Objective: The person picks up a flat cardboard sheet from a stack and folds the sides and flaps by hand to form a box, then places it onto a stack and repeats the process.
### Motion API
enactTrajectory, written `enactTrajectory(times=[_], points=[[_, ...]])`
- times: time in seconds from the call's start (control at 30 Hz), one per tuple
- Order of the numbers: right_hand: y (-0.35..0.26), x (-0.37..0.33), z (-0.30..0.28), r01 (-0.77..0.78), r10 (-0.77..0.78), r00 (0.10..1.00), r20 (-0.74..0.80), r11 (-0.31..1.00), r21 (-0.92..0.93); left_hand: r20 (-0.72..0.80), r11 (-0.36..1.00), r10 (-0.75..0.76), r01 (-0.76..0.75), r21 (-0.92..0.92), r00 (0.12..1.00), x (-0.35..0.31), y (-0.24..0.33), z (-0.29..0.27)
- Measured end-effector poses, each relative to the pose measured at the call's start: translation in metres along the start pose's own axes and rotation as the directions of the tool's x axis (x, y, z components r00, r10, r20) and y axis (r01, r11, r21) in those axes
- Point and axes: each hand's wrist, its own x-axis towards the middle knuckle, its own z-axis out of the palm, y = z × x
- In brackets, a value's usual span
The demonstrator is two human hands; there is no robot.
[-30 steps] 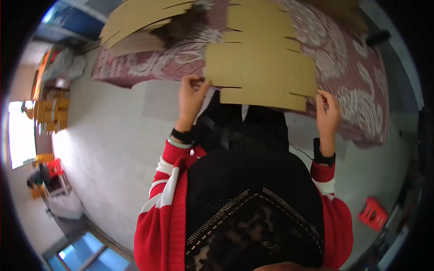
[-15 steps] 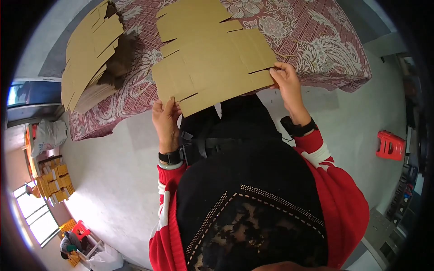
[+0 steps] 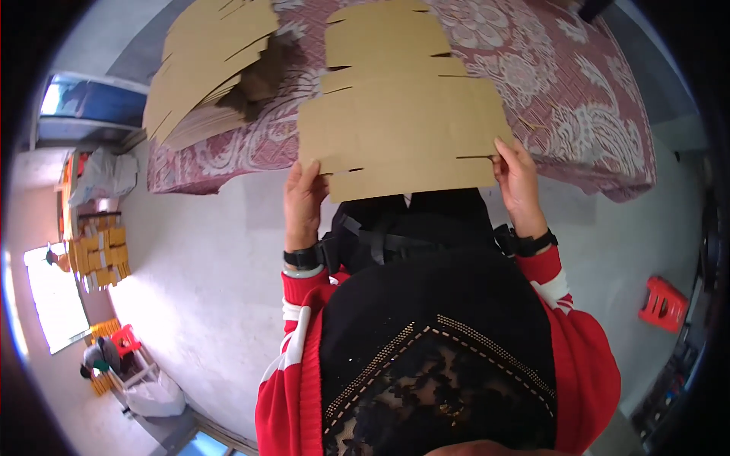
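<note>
Nearest me, below the cardboard sheet (image 3: 403,121), are my black top (image 3: 426,304) and the dark straps on my wrists. My left hand (image 3: 303,199) is at the sheet's left edge near its close corner, thumb on top and fingers bent underneath, a narrow pinch on the card. My right hand (image 3: 520,182) pinches the right edge in the same way, thumb beside the end of a slot. I take it that gripping both sides keeps the wide, thin panel level and stops it sagging between my fingers.

The sheet itself lies flat and unfolded in front of me, its near strip reaching past the table's edge over my lap, probably so that my fingertips can get under it. Its slotted far part extends over the patterned cloth (image 3: 563,106); whether it rests there I cannot tell. Left of the sheet, apart from it, sits a stack of similar cut cardboard (image 3: 205,76), seemingly put aside to leave the middle free, yet within reach. Farther off, well right of the sheet, a red stool (image 3: 664,304) is on the floor.
</note>
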Motion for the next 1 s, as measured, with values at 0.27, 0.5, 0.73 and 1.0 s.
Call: enactTrajectory(times=[0.27,0.5,0.73,1.0], points=[[0.018,0.001,-0.013,-0.077,0.061,0.99,-0.124,0.989,-0.127,-0.202,0.955,0.037,0.025,0.294,0.979,-0.01,0.001,0.007],[0.023,0.004,-0.026,-0.041,0.041,0.999,-0.01,0.999,-0.02,-0.04,0.997,-0.073,0.073,0.003,0.996,-0.005,-0.012,-0.005],[0.029,0.02,-0.041,-0.075,0.055,0.987,0.149,0.988,0.135,-0.052,0.995,-0.089,0.091,0.042,0.995,0.001,-0.008,-0.004],[0.023,0.015,-0.016,-0.258,0.214,0.959,0.185,0.93,0.261,-0.024,0.991,-0.077,0.074,-0.116,0.997,0.004,-0.013,0.001]])
